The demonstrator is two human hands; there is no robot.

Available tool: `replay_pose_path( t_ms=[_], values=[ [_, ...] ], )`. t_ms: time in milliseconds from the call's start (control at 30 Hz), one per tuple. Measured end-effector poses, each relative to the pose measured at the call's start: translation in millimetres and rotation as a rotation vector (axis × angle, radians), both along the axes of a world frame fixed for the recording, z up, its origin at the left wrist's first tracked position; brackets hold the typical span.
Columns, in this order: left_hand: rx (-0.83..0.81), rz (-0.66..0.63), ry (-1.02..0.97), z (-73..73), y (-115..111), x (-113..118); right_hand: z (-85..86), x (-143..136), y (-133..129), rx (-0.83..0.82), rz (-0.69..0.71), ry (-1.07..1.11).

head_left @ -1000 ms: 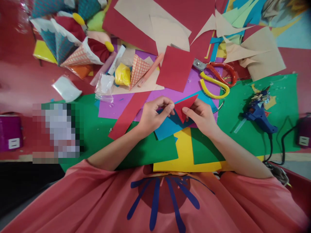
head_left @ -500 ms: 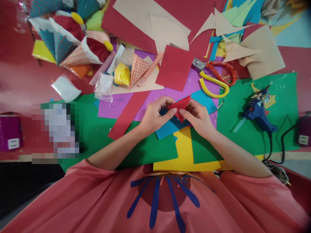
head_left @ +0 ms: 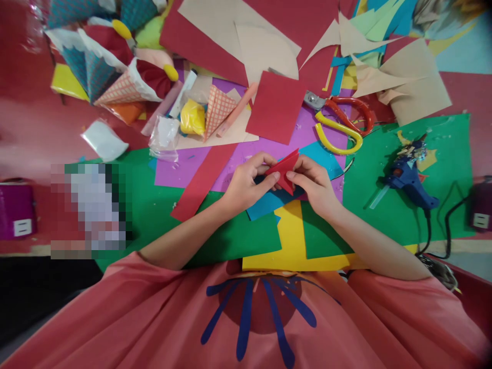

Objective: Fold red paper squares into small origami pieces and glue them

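Observation:
A small folded piece of red paper [head_left: 285, 173] is held between both hands in the middle of the head view. My left hand [head_left: 249, 179] pinches its left side, thumb on the front and fingers partly hidden behind. On the right side, my right hand [head_left: 312, 179] grips the paper between thumb and fingers. Beneath the hands lies a blue sheet [head_left: 265, 203], partly covered by them. A red square sheet [head_left: 275, 107] rests just beyond, next to scissors [head_left: 344, 120] with one red and one yellow handle.
A blue glue gun [head_left: 411, 182] with its cord lies at right on a green sheet [head_left: 442, 154]. Paper cones [head_left: 126, 84], a yellow packet [head_left: 192, 117] and a red strip [head_left: 203, 182] are at left. Beige paper scraps [head_left: 415, 87] lie at the back right.
The folded red paper has turned slightly in my hands, its front face now showing more. My right hand has shifted a little along its edge; the surroundings look the same.

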State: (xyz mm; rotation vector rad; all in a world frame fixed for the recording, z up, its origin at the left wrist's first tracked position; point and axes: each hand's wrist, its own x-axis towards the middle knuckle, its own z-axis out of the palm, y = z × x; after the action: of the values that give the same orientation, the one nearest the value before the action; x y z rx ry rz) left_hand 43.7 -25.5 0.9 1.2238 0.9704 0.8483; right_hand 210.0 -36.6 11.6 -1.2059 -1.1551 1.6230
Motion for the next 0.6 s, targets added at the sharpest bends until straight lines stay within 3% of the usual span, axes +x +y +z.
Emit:
replay_pose_path(
  t_ms=[200,600],
  values=[
    [0.165,0.082,0.053,-0.9,1.2,-1.0,1.7,-1.1,-2.5,0.073,0.065,-0.102],
    [0.154,0.079,0.090,-4.7,2.1,-0.3,1.4,-3.2,-7.5,0.090,0.029,-0.231]
  ],
)
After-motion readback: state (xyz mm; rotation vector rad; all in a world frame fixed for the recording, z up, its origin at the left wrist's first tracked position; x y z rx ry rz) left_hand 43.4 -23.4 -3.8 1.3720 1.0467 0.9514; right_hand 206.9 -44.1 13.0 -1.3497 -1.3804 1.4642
